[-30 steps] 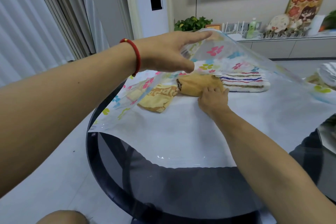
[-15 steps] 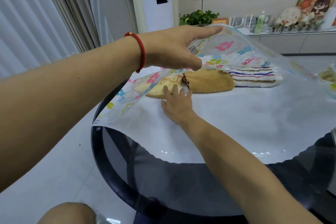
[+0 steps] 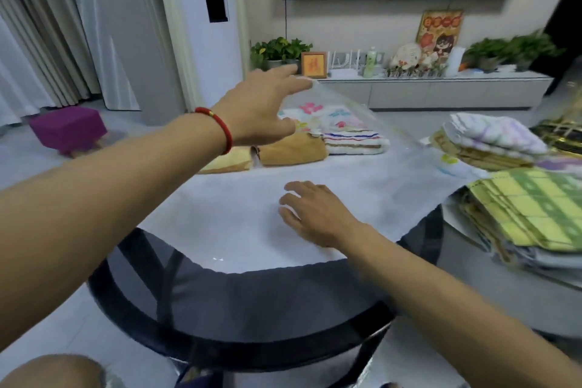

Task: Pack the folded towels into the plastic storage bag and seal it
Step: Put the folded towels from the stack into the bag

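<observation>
The plastic storage bag point(image 3: 226, 214) lies on the round dark glass table point(image 3: 252, 302), its white bottom sheet spread flat. My left hand point(image 3: 261, 110), with a red bracelet at the wrist, pinches the clear flowered top sheet point(image 3: 343, 104) and holds it up. Deep inside the bag lie a yellow towel point(image 3: 226, 162), a tan towel point(image 3: 293, 151) and a striped white towel point(image 3: 354, 140), side by side. My right hand point(image 3: 315, 214) is inside the bag's mouth with fingers spread over the white sheet, holding nothing, well short of the towels.
More folded towels wait at the right: a pale stack point(image 3: 494, 142) and a green-and-yellow checked pile point(image 3: 535, 211). A purple stool point(image 3: 67, 129) stands on the floor at the left. A low TV cabinet point(image 3: 434, 88) with plants runs along the back wall.
My right hand has let go of the towels and drawn back toward the bag's mouth. My left hand still holds the top sheet up. The view has swung right, showing the towel piles.
</observation>
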Action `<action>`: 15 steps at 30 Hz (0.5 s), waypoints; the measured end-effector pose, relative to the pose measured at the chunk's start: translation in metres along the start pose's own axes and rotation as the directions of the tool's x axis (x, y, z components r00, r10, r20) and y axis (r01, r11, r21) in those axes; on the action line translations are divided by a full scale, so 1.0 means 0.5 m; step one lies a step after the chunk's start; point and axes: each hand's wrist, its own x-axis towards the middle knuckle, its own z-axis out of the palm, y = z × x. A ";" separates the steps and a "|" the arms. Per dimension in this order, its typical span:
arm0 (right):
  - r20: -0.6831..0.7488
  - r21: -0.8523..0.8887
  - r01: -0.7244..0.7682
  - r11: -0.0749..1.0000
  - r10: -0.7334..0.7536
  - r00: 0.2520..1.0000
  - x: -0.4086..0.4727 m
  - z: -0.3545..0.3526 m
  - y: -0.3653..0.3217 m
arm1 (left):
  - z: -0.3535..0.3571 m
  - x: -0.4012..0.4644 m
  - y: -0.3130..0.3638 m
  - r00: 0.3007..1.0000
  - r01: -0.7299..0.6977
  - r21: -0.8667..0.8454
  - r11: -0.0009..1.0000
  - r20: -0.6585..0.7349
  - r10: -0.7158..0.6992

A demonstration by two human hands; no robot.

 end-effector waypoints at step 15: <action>-0.194 -0.007 -0.881 0.473 0.864 0.465 -0.485 -0.206 0.530 | 0.080 0.054 0.112 0.996 -0.082 -0.004 0.997 0.043 0.082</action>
